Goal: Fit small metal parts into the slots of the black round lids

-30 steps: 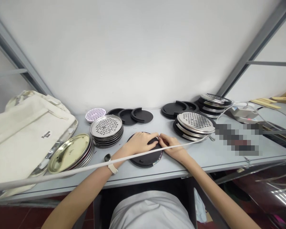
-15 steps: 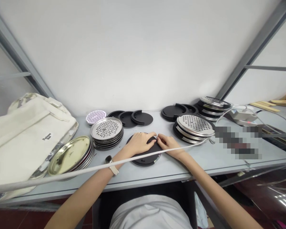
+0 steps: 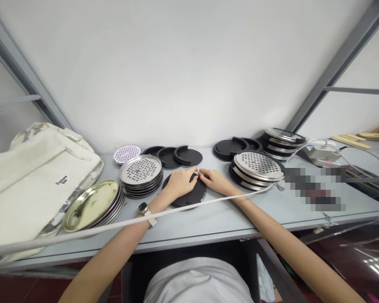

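The main risk, I judge, is the black disc [image 3: 194, 195] turning or sliding on the worktop [image 3: 221, 221]: the fingers meet at its far rim, so an uneven push there could swing it round or tip it. The pale bit [image 3: 196, 173] at the fingertips is tiny and mostly hidden, so it could be dropped. The cord [image 3: 113, 227] crosses the view in front of both forearms and the disc's near edge; a raised arm might snag it, though I can't tell whether it touches anything there. A stray knock could upset the left stack [image 3: 141, 170] or the right stack [image 3: 255, 162].

The left hand [image 3: 179, 185] lies over the disc's far left part, thumb and index finger bent toward each other with a narrow gap between. The right hand [image 3: 216, 182] is at the far right rim, thumb and index nearly together. Whether these 2 pairs of fingers pinch the bit or only touch it, I can't tell. The disc lies flat between the 2 stacks, in front of the loose discs [image 3: 192, 156].
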The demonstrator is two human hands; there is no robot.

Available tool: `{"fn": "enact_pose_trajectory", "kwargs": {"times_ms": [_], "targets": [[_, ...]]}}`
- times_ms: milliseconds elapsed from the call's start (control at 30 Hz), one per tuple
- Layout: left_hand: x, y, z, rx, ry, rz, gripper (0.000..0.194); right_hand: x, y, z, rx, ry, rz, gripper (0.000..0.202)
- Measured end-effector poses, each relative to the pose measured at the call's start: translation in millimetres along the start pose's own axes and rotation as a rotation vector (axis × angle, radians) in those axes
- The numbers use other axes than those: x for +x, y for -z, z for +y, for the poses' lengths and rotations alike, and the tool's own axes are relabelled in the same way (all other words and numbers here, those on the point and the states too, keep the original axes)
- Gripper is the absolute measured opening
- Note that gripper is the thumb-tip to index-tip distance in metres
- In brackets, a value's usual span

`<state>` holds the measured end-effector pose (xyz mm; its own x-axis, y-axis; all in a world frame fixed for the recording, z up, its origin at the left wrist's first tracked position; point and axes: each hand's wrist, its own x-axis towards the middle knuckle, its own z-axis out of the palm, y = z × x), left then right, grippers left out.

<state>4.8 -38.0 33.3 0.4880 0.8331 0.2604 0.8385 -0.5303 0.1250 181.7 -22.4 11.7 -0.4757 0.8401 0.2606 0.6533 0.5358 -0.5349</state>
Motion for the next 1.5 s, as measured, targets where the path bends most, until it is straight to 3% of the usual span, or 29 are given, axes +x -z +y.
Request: {"fn": "enact_pose_trajectory", "kwargs": {"times_ms": [200,400,633,867,1100,1267,1367,1500], "targets": [[-0.2,0.1,0.3,-0.006,-0.006,-0.006,0.029,-2.3,-4.7,-0.3,0.019,-0.027,0.077,0.03],[0.1,-1.0,-1.9,0.001,0.004,-0.017,0.027,-3.4,-7.2,1.6,0.035,-0.032,0.068,0.03],[-0.4,-2.2,-2.0,0.016,0.184,0.018,0.031,-0.4,-11.1,7.3,0.063,-0.048,0.132,0.032],[-6.8,2.7,2.4,-0.006,0.045,-0.024,0.019,0.3,-11.9,6.7,0.082,-0.044,0.13,0.032],[-7.9,-0.2,2.0,-0.113,0.053,0.023,0.018,-0.3,-4.2,5.0,0.086,0.014,0.001,0.035],[-7.1,1.2,1.7,-0.282,-0.116,0.181,0.042,-1.1,0.6,4.4,0.126,0.035,-0.039,0.036],[-6.8,0.7,0.9,-0.339,-0.181,0.146,0.053,-1.3,1.8,3.8,0.148,0.042,-0.055,0.036],[-6.4,-1.5,-2.0,-0.401,-0.168,0.094,0.054,-1.2,1.7,3.8,0.157,0.037,-0.059,0.036]]}}
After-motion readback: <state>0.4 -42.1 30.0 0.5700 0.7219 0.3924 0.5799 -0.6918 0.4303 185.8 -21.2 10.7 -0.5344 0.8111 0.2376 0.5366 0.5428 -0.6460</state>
